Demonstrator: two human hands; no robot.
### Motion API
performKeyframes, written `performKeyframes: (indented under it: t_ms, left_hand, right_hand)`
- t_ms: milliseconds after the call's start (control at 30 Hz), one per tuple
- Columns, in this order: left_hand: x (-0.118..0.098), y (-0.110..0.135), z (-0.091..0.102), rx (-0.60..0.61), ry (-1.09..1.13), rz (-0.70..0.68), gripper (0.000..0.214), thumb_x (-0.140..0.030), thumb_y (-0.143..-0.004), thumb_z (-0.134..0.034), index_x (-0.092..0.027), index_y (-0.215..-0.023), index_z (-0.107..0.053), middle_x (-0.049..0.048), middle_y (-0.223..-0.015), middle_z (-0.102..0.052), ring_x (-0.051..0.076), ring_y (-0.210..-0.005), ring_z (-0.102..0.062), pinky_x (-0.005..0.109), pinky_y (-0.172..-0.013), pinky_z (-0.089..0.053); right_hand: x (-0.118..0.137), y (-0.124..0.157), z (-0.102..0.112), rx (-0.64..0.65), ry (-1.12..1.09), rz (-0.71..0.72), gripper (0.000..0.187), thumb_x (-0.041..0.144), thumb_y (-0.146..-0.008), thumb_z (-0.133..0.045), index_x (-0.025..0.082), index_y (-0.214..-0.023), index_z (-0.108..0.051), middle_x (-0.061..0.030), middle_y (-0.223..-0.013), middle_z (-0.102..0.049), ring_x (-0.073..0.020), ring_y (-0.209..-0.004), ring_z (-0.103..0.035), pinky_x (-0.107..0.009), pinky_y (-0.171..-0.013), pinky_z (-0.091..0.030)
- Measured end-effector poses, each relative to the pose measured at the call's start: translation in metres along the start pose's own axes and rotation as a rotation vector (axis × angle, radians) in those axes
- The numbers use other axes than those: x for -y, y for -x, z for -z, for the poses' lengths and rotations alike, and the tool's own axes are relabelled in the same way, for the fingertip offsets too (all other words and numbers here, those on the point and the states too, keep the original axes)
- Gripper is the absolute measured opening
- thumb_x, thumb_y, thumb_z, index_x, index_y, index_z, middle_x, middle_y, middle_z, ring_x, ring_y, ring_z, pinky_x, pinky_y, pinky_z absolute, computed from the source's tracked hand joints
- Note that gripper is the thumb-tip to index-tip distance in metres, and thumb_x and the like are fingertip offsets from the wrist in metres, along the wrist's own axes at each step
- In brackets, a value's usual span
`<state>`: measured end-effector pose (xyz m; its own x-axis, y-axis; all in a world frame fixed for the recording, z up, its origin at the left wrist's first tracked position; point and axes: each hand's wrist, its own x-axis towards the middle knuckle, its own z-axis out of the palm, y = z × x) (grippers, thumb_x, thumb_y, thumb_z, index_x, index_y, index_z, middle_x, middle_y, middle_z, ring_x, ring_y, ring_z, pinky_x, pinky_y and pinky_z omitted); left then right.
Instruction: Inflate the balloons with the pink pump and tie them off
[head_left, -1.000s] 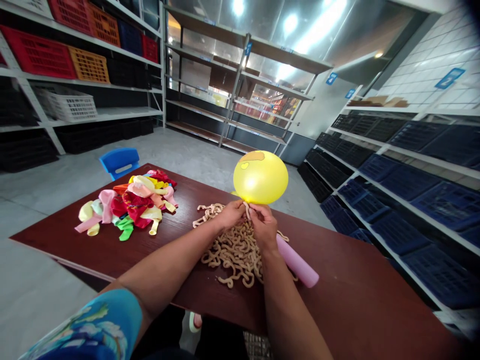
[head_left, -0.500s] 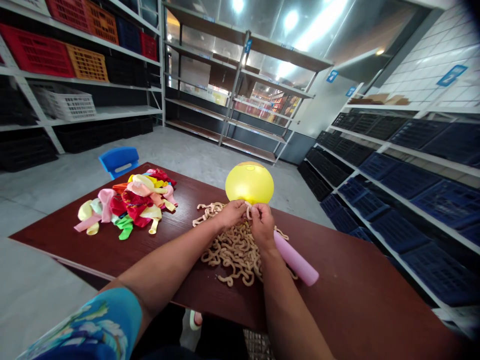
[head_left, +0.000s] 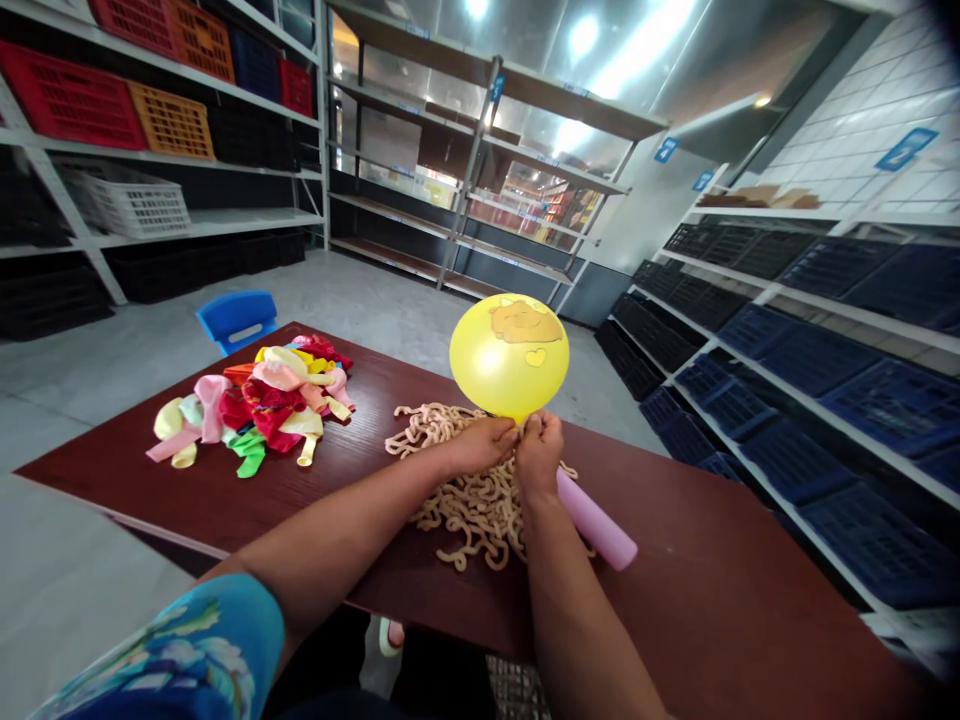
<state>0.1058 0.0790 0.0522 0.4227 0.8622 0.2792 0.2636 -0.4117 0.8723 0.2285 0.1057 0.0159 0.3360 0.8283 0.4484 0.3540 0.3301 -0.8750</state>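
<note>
In the head view, a yellow balloon (head_left: 504, 365), round with air, stands upright at the middle of the frame, its neck down between the person's hands. The left hand (head_left: 486, 447) and the right hand (head_left: 540, 450) are both closed, fingertips drawn together on the neck — probably because that is where air would escape, and because gripping there leaves the round body free. Which fingertip pinches which bit is hidden. Just below, a heap of beige curled strips (head_left: 469, 515) lies on the brown table (head_left: 690, 590), likely within easy reach of both hands; a pink cylinder (head_left: 598, 522) lies aslant to its right. The limp balloons (head_left: 276, 405) sit at centre left, perhaps set apart so that they do not mix with the strips. As for numbers: one inflated balloon, one cylinder, one blue chair (head_left: 236, 320) behind the table's far left edge, and two orange crates (head_left: 172, 120) on the upper-left shelves. The limp balloons and the strips overlap too much to count — many of each.
</note>
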Motion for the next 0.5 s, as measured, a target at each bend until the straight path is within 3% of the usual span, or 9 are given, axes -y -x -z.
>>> performKeyframes:
  t_ms: [133, 233, 400, 500]
  left_hand:
    - [-0.002, -0.001, -0.001, 0.012, -0.17, -0.094, 0.016, -0.02, -0.083, -0.039, -0.017, -0.068, -0.046, 0.0029, -0.07, -0.054, 0.014, -0.067, -0.047, 0.027, -0.069, -0.041]
    - [-0.004, -0.001, -0.001, 0.01, -0.205, -0.087, 0.014, -0.017, -0.08, -0.041, -0.017, -0.067, -0.046, 0.0034, -0.068, -0.054, 0.014, -0.065, -0.047, 0.027, -0.068, -0.041]
    - [0.0, 0.0, 0.001, 0.011, 0.002, 0.029, 0.018, -0.021, -0.081, -0.042, -0.017, -0.064, -0.048, -0.0004, -0.054, -0.049, 0.011, -0.053, -0.042, 0.023, -0.054, -0.037]
    - [0.008, -0.005, 0.005, -0.157, 0.142, 0.187, 0.024, -0.029, -0.083, -0.038, -0.015, -0.069, -0.052, -0.0013, -0.053, -0.047, 0.01, -0.047, -0.04, 0.022, -0.049, -0.034]
  right_hand:
    - [-0.003, 0.0, -0.004, 0.02, -0.07, -0.051, 0.026, 0.044, -0.079, -0.037, 0.02, -0.083, -0.046, 0.002, -0.065, -0.052, -0.0133, -0.059, -0.046, -0.026, -0.055, -0.035]
    - [-0.003, 0.0, -0.005, 0.02, -0.087, -0.067, 0.025, 0.044, -0.078, -0.039, 0.02, -0.082, -0.046, 0.0035, -0.061, -0.05, -0.0123, -0.055, -0.043, -0.025, -0.052, -0.034]
    - [0.0, -0.001, -0.005, 0.017, -0.096, -0.078, 0.025, 0.043, -0.078, -0.041, 0.02, -0.083, -0.048, 0.0046, -0.059, -0.049, -0.0116, -0.053, -0.043, -0.025, -0.053, -0.035]
    - [0.002, 0.001, -0.004, 0.067, -0.048, -0.027, 0.026, 0.043, -0.079, -0.042, 0.019, -0.085, -0.05, 0.0014, -0.067, -0.054, -0.0136, -0.062, -0.048, -0.028, -0.061, -0.04]
